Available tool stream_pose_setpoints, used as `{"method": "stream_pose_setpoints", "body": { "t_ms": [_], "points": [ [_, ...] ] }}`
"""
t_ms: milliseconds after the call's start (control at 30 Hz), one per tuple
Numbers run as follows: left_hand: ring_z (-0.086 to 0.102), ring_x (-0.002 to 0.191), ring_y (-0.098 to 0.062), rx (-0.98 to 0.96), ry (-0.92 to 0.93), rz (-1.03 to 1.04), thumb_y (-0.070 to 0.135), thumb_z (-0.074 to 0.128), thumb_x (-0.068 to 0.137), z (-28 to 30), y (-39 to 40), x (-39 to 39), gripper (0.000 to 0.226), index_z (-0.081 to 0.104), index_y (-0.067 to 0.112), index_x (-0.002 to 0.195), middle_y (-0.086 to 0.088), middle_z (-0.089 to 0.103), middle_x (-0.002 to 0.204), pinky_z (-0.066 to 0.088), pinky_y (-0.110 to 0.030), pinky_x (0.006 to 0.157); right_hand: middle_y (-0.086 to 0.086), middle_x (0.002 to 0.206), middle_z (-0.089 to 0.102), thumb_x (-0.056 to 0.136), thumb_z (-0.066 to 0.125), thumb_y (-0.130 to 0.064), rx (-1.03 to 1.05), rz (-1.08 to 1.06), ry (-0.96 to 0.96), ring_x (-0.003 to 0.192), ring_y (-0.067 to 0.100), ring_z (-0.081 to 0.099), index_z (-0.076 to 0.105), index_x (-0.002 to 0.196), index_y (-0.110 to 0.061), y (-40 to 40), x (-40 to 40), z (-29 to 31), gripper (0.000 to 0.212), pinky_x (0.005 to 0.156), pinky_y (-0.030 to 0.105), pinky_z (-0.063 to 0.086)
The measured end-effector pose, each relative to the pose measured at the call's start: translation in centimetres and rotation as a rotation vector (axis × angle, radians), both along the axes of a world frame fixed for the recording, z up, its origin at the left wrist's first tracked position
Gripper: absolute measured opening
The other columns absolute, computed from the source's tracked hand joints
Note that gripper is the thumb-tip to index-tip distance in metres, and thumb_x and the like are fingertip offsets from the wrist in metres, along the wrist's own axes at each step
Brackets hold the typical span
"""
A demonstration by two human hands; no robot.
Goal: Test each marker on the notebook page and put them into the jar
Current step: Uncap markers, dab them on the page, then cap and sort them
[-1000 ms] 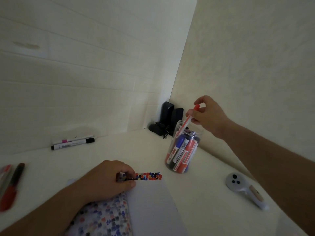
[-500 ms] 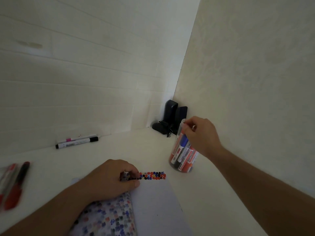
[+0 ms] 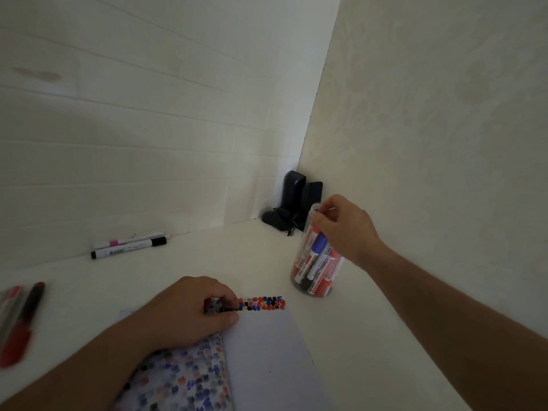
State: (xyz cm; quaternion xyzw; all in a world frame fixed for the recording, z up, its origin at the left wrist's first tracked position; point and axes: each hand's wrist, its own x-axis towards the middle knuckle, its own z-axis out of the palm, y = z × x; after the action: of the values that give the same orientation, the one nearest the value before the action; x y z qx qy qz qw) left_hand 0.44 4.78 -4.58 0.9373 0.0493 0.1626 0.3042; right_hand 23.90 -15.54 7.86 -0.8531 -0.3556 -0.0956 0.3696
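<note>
The white table [image 3: 207, 262] fills a corner between a panelled wall on the left and a plain wall on the right, with open surface between the notebook and the far wall. The notebook [image 3: 267, 351] lies at the near edge, a blank page showing under a strip of red, blue and black marks along its top. The left hand [image 3: 189, 312] rests on it, fingers curled down onto the floral cover and page. The clear jar [image 3: 314, 262] stands just right of the notebook, close to the right wall, holding red, blue and black markers. The right hand [image 3: 344, 226] is at its rim, fingers curled round the jar's top. Two markers [image 3: 127, 247] lie against the far wall; two more [image 3: 20, 318] lie at the left edge, blurred.
</note>
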Motion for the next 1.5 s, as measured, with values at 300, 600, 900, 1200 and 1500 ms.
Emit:
{"method": "stream_pose_setpoints", "body": {
  "t_ms": [300,600,900,1200,1500],
  "points": [
    [0.061,0.098,0.009,-0.007,-0.006,-0.011,0.051,0.071,0.088,-0.1,0.1,0.0,0.014,0.072,0.048,0.102,0.032,0.066,0.104,0.052,-0.019,0.086,-0.018,0.095,0.067,0.098,0.069,-0.034,0.096,0.017,0.042,0.086,0.007,0.067,0.069,0.104,-0.031,-0.2,-0.1,-0.4,0.007,0.071,0.023,0.055],
    [0.060,0.097,0.011,-0.031,-0.002,0.002,0.048,0.073,0.087,0.0,-0.1,-0.1,0.011,0.072,0.049,0.098,0.034,0.065,0.103,0.049,-0.012,0.081,-0.018,0.101,0.068,0.091,0.079,-0.033,0.143,0.016,-0.023,0.088,0.000,0.065,0.060,0.107,-0.029,-0.5,-0.3,-1.1,0.025,0.073,0.020,0.054],
    [0.059,0.098,0.013,-0.011,-0.003,0.003,0.046,0.073,0.088,0.1,-0.2,-0.1,0.013,0.072,0.047,0.101,0.031,0.067,0.101,0.047,-0.009,0.081,-0.021,0.084,0.066,0.089,0.078,-0.039,0.109,-0.059,-0.113,0.079,-0.001,0.063,0.071,0.105,-0.027,-0.5,-0.7,-1.4,0.021,0.075,0.020,0.052],
    [0.060,0.098,0.011,-0.020,0.002,0.007,0.047,0.073,0.088,0.0,-0.2,0.0,0.013,0.072,0.050,0.100,0.031,0.067,0.103,0.050,-0.014,0.084,-0.004,0.115,0.069,0.098,0.067,-0.037,0.039,-0.024,-0.285,0.108,0.017,0.058,0.062,0.124,-0.024,-0.4,-0.5,-1.9,0.029,0.089,0.029,0.042],
    [0.061,0.093,0.004,0.081,-0.039,0.349,0.041,0.067,0.092,0.8,3.7,0.0,0.012,0.071,0.045,0.102,0.025,0.064,0.107,0.053,-0.024,0.082,-0.017,0.119,0.056,0.100,0.052,-0.050,-0.238,0.490,-0.178,0.112,0.004,0.049,0.057,0.132,-0.041,5.5,-10.1,-7.9,0.034,0.099,0.031,0.047]
  ]
}}
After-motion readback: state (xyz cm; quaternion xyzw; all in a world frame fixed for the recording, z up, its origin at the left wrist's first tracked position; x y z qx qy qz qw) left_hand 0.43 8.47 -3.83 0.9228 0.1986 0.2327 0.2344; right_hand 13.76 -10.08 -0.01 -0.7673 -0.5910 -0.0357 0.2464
